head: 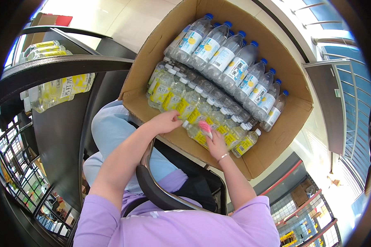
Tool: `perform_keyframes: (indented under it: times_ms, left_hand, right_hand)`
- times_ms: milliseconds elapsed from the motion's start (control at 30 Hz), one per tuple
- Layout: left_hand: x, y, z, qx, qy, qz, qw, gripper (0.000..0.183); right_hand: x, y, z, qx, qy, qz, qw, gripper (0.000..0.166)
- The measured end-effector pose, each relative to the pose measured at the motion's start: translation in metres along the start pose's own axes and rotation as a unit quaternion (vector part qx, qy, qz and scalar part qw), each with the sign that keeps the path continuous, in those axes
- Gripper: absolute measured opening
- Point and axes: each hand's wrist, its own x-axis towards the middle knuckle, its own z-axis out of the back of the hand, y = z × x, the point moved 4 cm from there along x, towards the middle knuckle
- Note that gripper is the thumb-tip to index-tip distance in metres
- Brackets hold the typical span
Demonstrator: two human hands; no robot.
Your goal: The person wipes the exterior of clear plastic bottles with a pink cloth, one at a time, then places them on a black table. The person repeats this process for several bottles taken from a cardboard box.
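Observation:
A large cardboard box (279,147) stands before me, packed with plastic bottles in rows. My right hand (217,144) grips a small brush-like tool (206,128) with a pink head and white handle. Under it lies a tilted clear bottle (198,136) with a yellow label and white cap, at the box's near side. My left hand (167,121) hovers by that bottle's cap, fingers curled; whether it touches the cap is unclear. Similar yellow-labelled bottles (173,98) stand in rows ahead. Larger blue-capped bottles (215,55) with white labels fill the far part.
A black shelf frame (65,63) at the left carries more yellow-labelled bottles (71,88). A chair's curved armrest (154,185) rises between my arms and the box. Metal railings (334,40) and wire racks (300,213) stand to the right.

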Motion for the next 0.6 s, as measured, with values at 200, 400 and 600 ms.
perform_keyframes:
  times_ms: [200,400,600]
  left_hand:
    - [0.004,0.006,-0.004,0.143,-0.021,-0.053,0.988,0.049]
    - [0.011,0.010,-0.002,0.307,0.028,0.017,0.951,0.048]
    - [-0.004,-0.007,0.007,0.339,0.063,-0.026,0.938,0.043]
  right_hand:
    - [0.037,0.012,-0.025,0.202,0.045,0.005,0.978,0.033]
    - [0.043,0.019,-0.035,0.359,0.025,0.003,0.933,0.030]
    - [0.071,0.051,0.006,0.055,0.151,-0.077,0.984,0.026]
